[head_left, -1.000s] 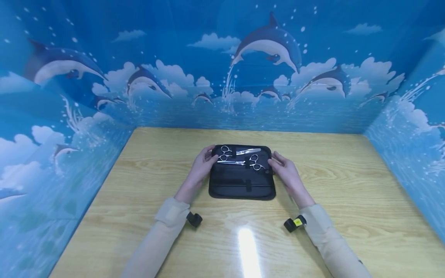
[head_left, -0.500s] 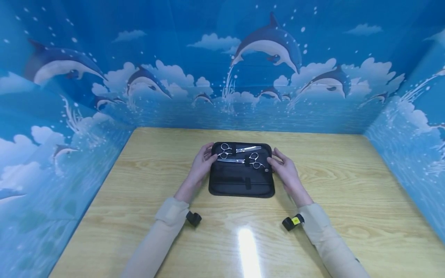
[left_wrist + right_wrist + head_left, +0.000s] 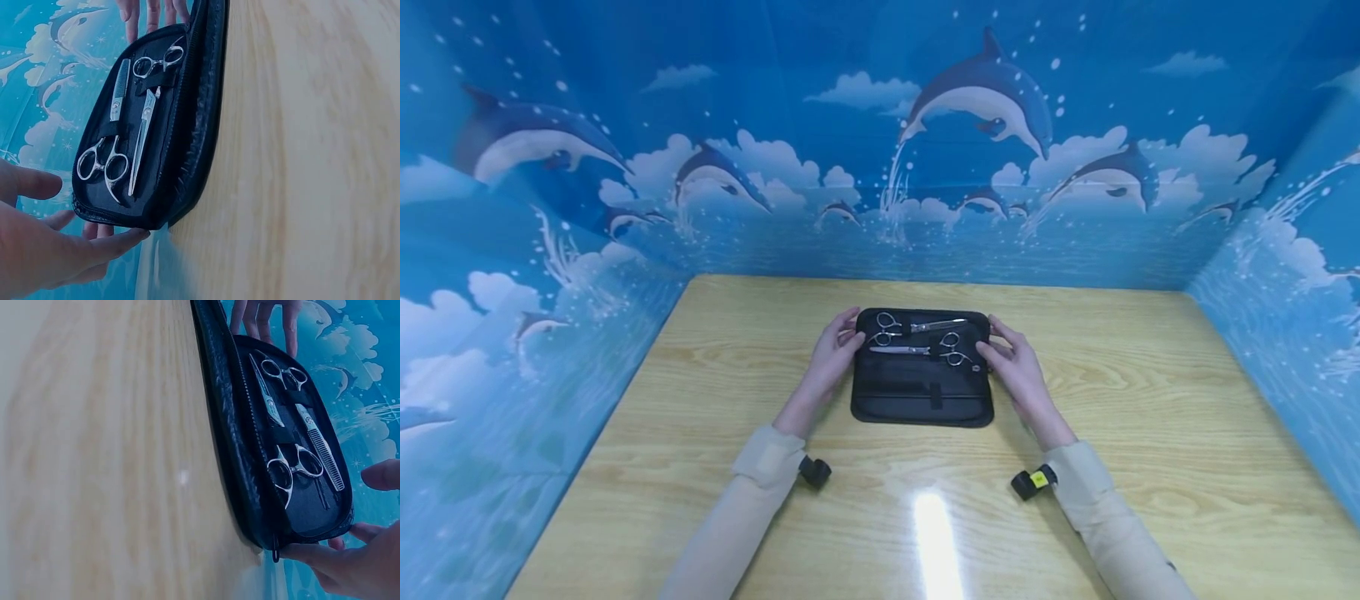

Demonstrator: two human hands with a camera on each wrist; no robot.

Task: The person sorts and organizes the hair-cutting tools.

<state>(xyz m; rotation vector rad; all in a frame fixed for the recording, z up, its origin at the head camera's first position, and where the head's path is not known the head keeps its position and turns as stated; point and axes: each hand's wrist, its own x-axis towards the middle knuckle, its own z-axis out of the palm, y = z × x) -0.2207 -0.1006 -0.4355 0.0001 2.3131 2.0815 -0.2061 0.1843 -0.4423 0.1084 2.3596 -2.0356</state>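
A black zip case (image 3: 925,408) lies unfolded on the table in the head view. Thinning scissors (image 3: 936,325) with toothed blades and plain hair scissors (image 3: 898,350) sit in straps on its far half. My left hand (image 3: 831,354) touches the case's left end, fingers at the edge and partly behind it. My right hand (image 3: 1018,367) does the same at the right end. Both wrist views show each thumb (image 3: 37,184) (image 3: 381,475) held apart from the case. Hidden are the fingertips behind the case.
A wood-grain table (image 3: 1150,433) surrounds the case on all sides. Blue dolphin-printed walls (image 3: 820,125) stand behind it and to both sides. Light glares off the tabletop (image 3: 936,542) near the front.
The case's far edge has shifted slightly away from me, then settled back a little. Both hands stay at its ends, and the scissors keep their places in the straps.
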